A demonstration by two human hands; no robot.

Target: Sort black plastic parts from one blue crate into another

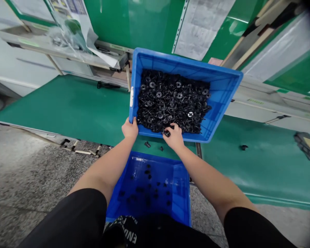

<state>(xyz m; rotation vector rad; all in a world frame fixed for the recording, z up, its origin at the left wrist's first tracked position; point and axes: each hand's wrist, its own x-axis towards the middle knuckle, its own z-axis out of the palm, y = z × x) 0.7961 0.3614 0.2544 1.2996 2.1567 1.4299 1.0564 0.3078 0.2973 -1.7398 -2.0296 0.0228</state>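
Upper blue bin (223, 100) holds heaped black parts (170, 103). Left hand (130, 129) closed round its near-left corner; right hand (175, 137) at its near rim, pinching one small part (167, 133). Two loose parts (147, 144) just in front of it, lower blue bin (181, 186) below its near side, shelf (103, 62) behind-left.

bright, diffuse light; glare on green board (155, 26); lower bin (179, 179) shadowed, blurry; edges stretched; top-right corner black

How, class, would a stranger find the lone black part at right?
At the green tabletop, find the upper blue bin heaped with black parts. Right of it sits one small black part; unlike the heaped ones, it lies alone.
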